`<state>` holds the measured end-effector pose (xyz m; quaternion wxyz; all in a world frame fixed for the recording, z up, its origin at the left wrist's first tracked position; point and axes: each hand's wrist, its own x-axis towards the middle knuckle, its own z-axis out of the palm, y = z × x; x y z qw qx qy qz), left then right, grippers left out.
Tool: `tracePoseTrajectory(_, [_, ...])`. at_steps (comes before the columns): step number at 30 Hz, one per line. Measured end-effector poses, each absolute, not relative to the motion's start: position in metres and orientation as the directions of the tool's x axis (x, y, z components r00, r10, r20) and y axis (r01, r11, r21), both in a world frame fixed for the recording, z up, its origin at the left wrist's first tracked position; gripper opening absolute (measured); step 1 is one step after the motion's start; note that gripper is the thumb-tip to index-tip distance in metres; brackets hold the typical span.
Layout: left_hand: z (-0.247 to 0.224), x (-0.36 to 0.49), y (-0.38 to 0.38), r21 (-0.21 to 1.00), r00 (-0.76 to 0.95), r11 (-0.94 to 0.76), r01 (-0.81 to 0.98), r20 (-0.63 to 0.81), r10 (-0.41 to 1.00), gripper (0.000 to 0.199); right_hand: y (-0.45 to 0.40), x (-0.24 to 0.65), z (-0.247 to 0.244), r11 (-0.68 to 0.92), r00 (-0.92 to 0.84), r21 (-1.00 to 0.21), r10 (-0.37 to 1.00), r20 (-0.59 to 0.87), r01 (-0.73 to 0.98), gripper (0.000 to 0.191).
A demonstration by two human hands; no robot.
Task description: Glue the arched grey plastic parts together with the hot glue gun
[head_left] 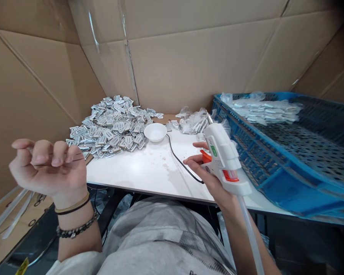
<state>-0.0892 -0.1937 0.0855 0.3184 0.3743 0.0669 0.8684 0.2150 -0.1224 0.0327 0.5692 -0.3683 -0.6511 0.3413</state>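
A white hot glue gun [222, 152] with an orange trigger is gripped in my right hand [210, 177]. Its nozzle points up and away from me, and a long translucent glue stick [250, 233] sticks out of its back end. My left hand [50, 166] is raised at the left, palm up, its fingers loosely curled and nothing visible in them. Beyond that hand lies a large heap of small grey-white slotted pieces [114, 128]. A white bowl [155, 132] stands beside the heap on the white table [132, 172].
At the right, a blue plastic crate [275, 164] holds stacked bagged pieces [269, 109]. More clear bags with pieces [193, 122] lie near its left side. A black cord [177, 156] crosses the tabletop. Cardboard walls [200, 65] enclose the table's back and sides.
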Motion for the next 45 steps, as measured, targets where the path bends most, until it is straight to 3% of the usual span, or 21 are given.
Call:
tracePoseTrajectory(7, [0.084,-0.068,-0.184,0.492,-0.45,-0.758,-0.429,0.611,0.651,0.069,-0.12,0.218,0.03,0.515,-0.074,-0.85,0.857,0.51,0.11,0.022])
tracePoseTrajectory(13, [0.07,-0.062,-0.168,0.6,-0.243,-0.769,-0.219,0.73,0.639,0.017,-0.121,0.217,0.031,0.498,-0.097,-0.863,0.866,0.49,0.089,0.031])
tracePoseTrajectory(17, [0.067,-0.059,-0.163,0.54,-0.151,-0.841,-0.013,0.831,0.536,0.018,-0.121,0.216,0.033,0.477,-0.1,-0.877,0.877,0.47,0.056,0.036])
tracePoseTrajectory(20, [0.066,-0.055,-0.163,0.603,-0.179,-0.797,0.036,0.788,0.589,0.024,-0.119,0.215,0.032,0.474,-0.094,-0.88,0.877,0.471,0.015,0.04])
tracePoseTrajectory(32, [0.054,-0.035,-0.158,0.715,-0.011,-0.538,-0.447,0.596,0.803,0.042,-0.118,0.219,0.032,0.453,-0.044,-0.891,0.89,0.454,-0.027,0.038])
tracePoseTrajectory(45, [0.044,-0.024,-0.157,0.69,-0.059,-0.501,-0.523,0.557,0.828,0.045,-0.121,0.213,0.032,0.456,-0.134,-0.888,0.878,0.459,-0.055,0.041])
